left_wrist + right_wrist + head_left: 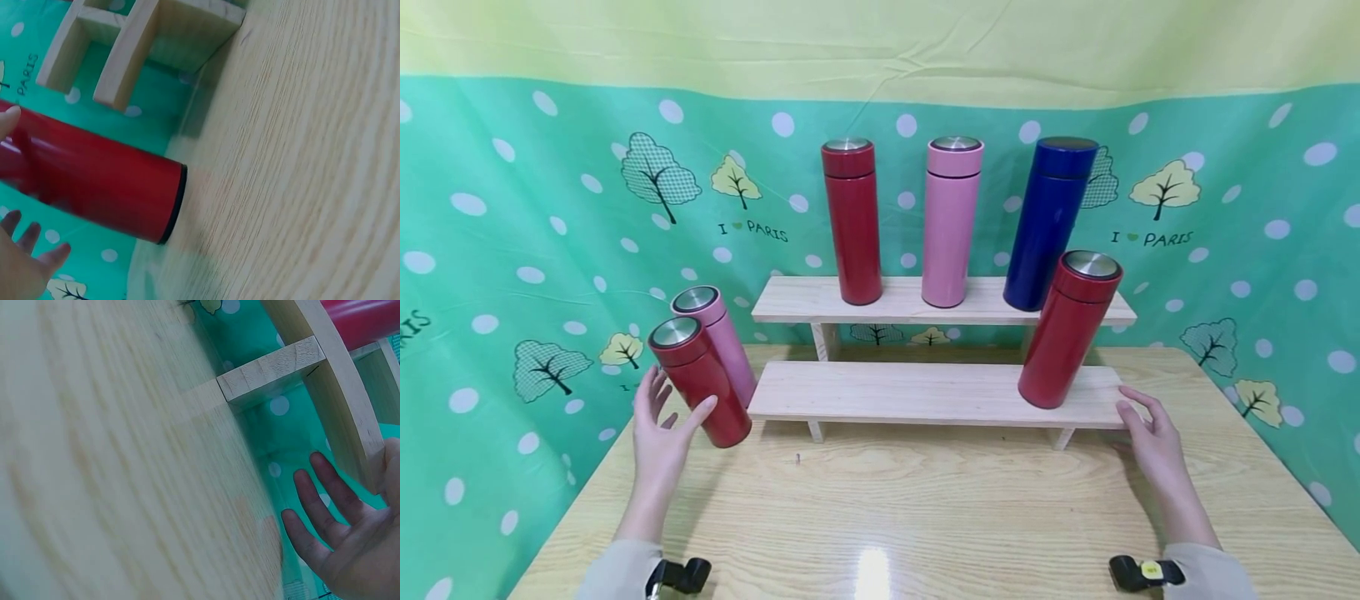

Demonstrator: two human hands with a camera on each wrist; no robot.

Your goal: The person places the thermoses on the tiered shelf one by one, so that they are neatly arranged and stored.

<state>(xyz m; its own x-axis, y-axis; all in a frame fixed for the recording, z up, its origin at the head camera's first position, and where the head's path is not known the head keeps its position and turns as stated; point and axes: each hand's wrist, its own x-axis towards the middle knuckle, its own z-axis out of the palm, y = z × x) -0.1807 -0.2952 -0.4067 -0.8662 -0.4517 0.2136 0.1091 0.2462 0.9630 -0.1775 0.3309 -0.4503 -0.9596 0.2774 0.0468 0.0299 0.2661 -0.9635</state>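
At the left, a red thermos bottle stands on the table in front of a pink thermos bottle. My left hand is spread beside the red one, thumb near its side; in the left wrist view the other fingers are apart from the red bottle. My right hand is at the right end of the lower wooden shelf, thumb by the board's end. In the right wrist view, the other fingers extend below the shelf board. Another red thermos bottle stands on this lower shelf.
On the upper shelf stand a red bottle, a pink bottle and a blue bottle. Both tiers sit on a wood-grain table. A green dotted cloth hangs behind and along the sides.
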